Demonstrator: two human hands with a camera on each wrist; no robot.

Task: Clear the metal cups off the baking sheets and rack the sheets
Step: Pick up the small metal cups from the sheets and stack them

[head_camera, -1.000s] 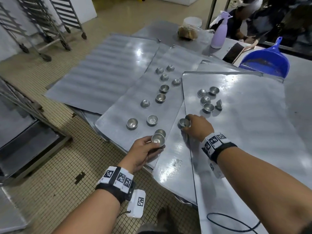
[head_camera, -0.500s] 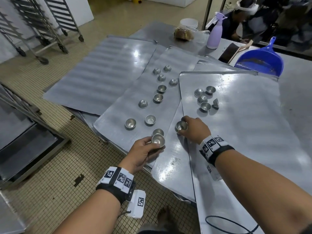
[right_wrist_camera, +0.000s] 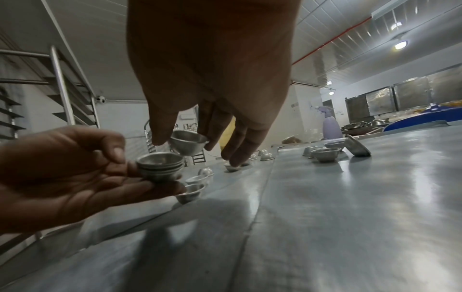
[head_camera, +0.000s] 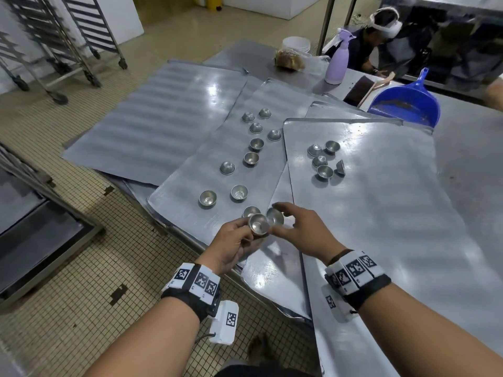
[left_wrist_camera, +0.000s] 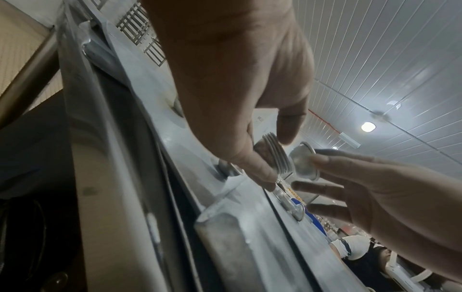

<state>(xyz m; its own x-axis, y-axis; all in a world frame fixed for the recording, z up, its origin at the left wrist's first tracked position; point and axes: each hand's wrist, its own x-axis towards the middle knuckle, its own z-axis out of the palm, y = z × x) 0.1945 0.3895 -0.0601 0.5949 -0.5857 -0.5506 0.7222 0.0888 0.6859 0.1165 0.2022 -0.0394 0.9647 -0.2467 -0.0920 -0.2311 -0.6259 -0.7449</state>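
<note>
My left hand (head_camera: 239, 238) holds a nested stack of metal cups (head_camera: 259, 224) (right_wrist_camera: 160, 165) (left_wrist_camera: 273, 156) over the near edge of the middle baking sheet (head_camera: 190, 186). My right hand (head_camera: 296, 227) pinches a single metal cup (head_camera: 275, 216) (right_wrist_camera: 188, 144) (left_wrist_camera: 303, 164) just beside and above the stack. Several loose cups (head_camera: 253, 158) lie on the middle sheet, some upturned. Another cluster of cups (head_camera: 324, 161) sits on the right baking sheet (head_camera: 381, 213). A bare ridged sheet (head_camera: 152, 126) lies at the left.
A blue dustpan (head_camera: 405, 104), a lilac spray bottle (head_camera: 337, 63) and stacked white bowls (head_camera: 296, 44) stand at the table's far side, where another person (head_camera: 386, 36) bends over. Wheeled sheet racks (head_camera: 54, 36) stand at the back left; another rack (head_camera: 32, 186) is at my left.
My right hand lifted its cup off the sheet and carried it left to the stack in my left hand. The left hand rose slightly with the stack.
</note>
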